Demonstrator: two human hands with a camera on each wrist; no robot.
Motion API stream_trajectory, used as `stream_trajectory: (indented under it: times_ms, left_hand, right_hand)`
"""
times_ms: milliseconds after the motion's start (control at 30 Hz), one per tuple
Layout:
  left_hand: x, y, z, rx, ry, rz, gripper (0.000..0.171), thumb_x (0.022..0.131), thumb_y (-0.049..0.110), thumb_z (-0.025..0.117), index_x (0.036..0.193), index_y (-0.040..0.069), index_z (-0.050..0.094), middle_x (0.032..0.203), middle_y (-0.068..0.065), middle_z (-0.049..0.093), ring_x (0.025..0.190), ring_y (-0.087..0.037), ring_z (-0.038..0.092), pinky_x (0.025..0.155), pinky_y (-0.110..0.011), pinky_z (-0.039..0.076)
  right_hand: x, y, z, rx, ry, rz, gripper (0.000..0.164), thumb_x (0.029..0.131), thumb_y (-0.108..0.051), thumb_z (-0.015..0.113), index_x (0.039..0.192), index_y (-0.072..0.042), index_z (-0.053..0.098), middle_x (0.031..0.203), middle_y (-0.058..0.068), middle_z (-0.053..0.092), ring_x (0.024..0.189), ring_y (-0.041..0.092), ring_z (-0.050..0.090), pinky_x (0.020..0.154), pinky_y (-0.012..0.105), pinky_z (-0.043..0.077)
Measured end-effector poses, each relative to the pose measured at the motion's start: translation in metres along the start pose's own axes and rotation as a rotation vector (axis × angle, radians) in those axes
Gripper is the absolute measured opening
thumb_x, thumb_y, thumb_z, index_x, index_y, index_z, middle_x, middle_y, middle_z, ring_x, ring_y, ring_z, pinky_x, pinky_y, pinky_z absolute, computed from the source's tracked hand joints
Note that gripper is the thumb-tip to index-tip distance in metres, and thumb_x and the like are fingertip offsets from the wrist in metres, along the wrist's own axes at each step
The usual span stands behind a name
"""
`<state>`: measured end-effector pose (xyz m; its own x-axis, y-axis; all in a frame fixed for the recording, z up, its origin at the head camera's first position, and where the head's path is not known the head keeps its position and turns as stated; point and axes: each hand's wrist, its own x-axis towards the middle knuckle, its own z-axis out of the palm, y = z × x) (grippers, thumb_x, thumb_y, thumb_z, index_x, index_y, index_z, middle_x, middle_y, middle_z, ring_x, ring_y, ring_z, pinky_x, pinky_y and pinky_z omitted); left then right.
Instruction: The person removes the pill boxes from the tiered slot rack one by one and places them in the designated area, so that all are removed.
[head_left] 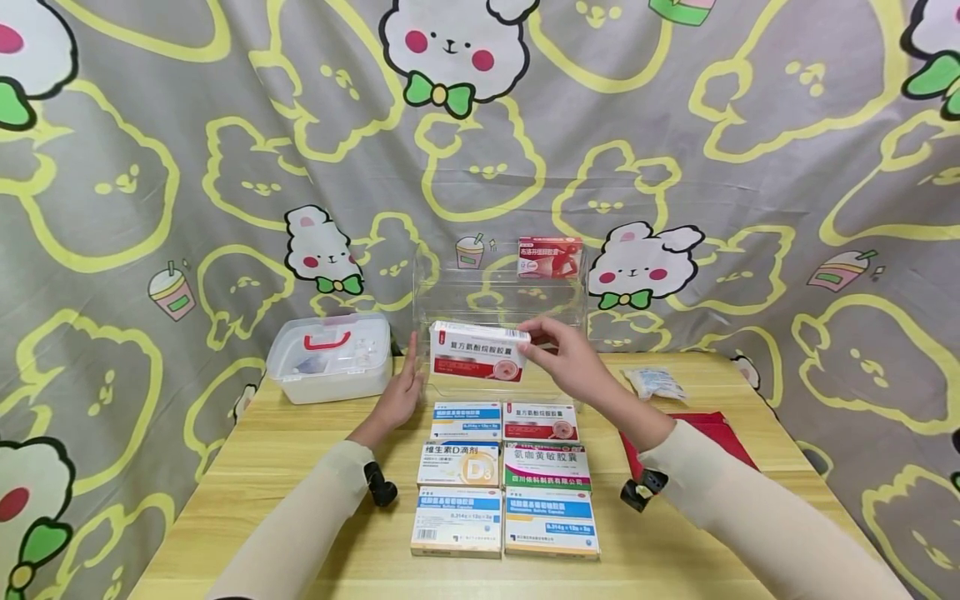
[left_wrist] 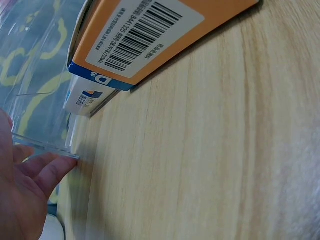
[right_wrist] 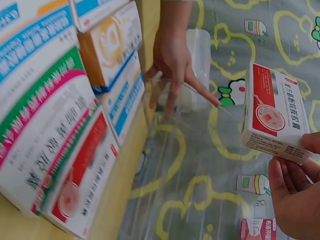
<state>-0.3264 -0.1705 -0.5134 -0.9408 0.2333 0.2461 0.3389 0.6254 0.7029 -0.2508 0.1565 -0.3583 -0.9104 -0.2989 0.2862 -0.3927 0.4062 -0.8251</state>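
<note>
In the head view my right hand [head_left: 564, 357] pinches the right end of a red-and-white medicine box [head_left: 478, 353]. The box hangs tilted in front of a clear plastic display rack [head_left: 450, 287]. The right wrist view shows the thumb on one side of this medicine box [right_wrist: 272, 112] and fingers on the other. My left hand [head_left: 401, 390] rests against the rack's left side, fingers extended and spread. Seen from the left wrist, the left hand [left_wrist: 32, 185] touches the rack's lower corner [left_wrist: 70, 152] with its fingertips. A red box [head_left: 550, 257] stands on the rack's top tier at the right.
Several medicine boxes [head_left: 459, 521] stand in two columns before the rack. A lidded clear-and-white case [head_left: 330, 357] with a red handle is at the left. To the right lie a small plastic packet [head_left: 655, 384] and a red pouch [head_left: 712, 437]. A patterned curtain [head_left: 480, 183] hangs behind.
</note>
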Motion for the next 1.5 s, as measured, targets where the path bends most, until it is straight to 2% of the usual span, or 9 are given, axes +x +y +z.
stream_trajectory:
  times_ms: [167,300,400,500,700,800,933,1367,1500]
  left_hand:
    - [0.0,0.001,0.0,0.008,0.004,-0.004,0.075,0.112,0.016,0.037,0.166,0.03,-0.013,0.158,-0.031,0.038,0.052,-0.017,0.036,0.068,-0.046,0.045]
    - [-0.001,0.002,0.0,-0.003,0.009,0.001,0.077,0.111,0.014,0.038,0.165,0.034,-0.014,0.162,-0.028,0.032,0.056,-0.029,0.046,0.076,-0.054,0.047]
    - [-0.002,0.002,0.0,-0.017,0.01,0.013,0.079,0.111,0.012,0.039,0.165,0.036,-0.014,0.164,-0.025,0.028,0.084,-0.046,0.065,0.087,-0.06,0.05]
    - [-0.002,0.002,0.0,-0.015,0.01,0.021,0.079,0.111,0.012,0.039,0.164,0.036,-0.015,0.164,-0.026,0.029,0.118,-0.05,0.062,0.099,-0.062,0.048]
    - [-0.001,0.002,0.0,-0.017,0.008,0.013,0.081,0.111,0.012,0.039,0.163,0.04,-0.016,0.159,-0.03,0.038,0.073,-0.04,0.058,0.073,-0.054,0.048]
    - [0.0,0.002,0.0,-0.007,0.001,-0.004,0.08,0.112,0.015,0.039,0.162,0.042,-0.017,0.165,-0.024,0.029,0.099,-0.041,0.067,0.089,-0.056,0.051]
    - [0.0,0.002,-0.001,-0.018,-0.013,-0.022,0.078,0.112,0.019,0.038,0.162,0.043,-0.017,0.167,-0.021,0.025,0.128,-0.047,0.057,0.106,-0.061,0.044]
    - [0.0,0.003,-0.001,-0.01,-0.019,-0.024,0.079,0.111,0.014,0.037,0.163,0.038,-0.018,0.168,-0.02,0.021,0.112,-0.046,0.063,0.104,-0.062,0.044]
    - [-0.001,0.004,-0.001,-0.017,-0.017,-0.038,0.079,0.111,0.013,0.037,0.163,0.038,-0.017,0.168,-0.019,0.02,0.079,-0.04,0.062,0.089,-0.056,0.049]
  right_hand:
    - [-0.017,0.001,0.007,0.01,-0.017,0.001,0.026,0.102,-0.02,0.067,0.127,-0.012,0.068,0.114,0.006,0.07,0.105,0.024,0.068,0.09,0.04,0.057]
    - [-0.03,0.002,0.014,0.023,-0.04,0.016,0.026,0.101,-0.018,0.068,0.127,-0.012,0.068,0.115,0.004,0.07,0.107,0.022,0.067,0.092,0.04,0.058]
    - [-0.04,0.003,0.019,0.038,-0.058,0.03,0.028,0.101,-0.017,0.069,0.128,-0.011,0.068,0.115,0.004,0.07,0.107,0.021,0.066,0.092,0.038,0.058]
    - [-0.05,0.004,0.024,0.058,-0.072,0.037,0.028,0.1,-0.015,0.07,0.127,-0.012,0.068,0.114,0.003,0.07,0.106,0.021,0.067,0.091,0.034,0.058]
    - [-0.069,0.008,0.035,0.083,-0.111,0.001,0.029,0.099,-0.013,0.071,0.128,-0.011,0.068,0.112,0.003,0.071,0.103,0.02,0.067,0.09,0.028,0.058]
    - [-0.08,0.009,0.04,0.085,-0.142,0.0,0.03,0.099,-0.015,0.071,0.129,-0.014,0.068,0.115,0.003,0.071,0.1,0.019,0.068,0.088,0.027,0.058]
    - [-0.093,0.01,0.047,0.101,-0.179,0.032,0.028,0.099,-0.017,0.071,0.127,-0.02,0.07,0.12,0.0,0.07,0.102,0.017,0.068,0.088,0.025,0.058]
    - [-0.134,0.018,0.068,0.169,-0.319,0.07,0.018,0.099,-0.019,0.071,0.116,-0.022,0.072,0.106,-0.003,0.07,0.096,0.01,0.065,0.083,0.025,0.059]
    - [-0.144,0.019,0.075,0.168,-0.351,0.066,0.015,0.099,-0.021,0.072,0.113,-0.022,0.073,0.097,-0.005,0.068,0.09,0.007,0.062,0.078,0.025,0.058]
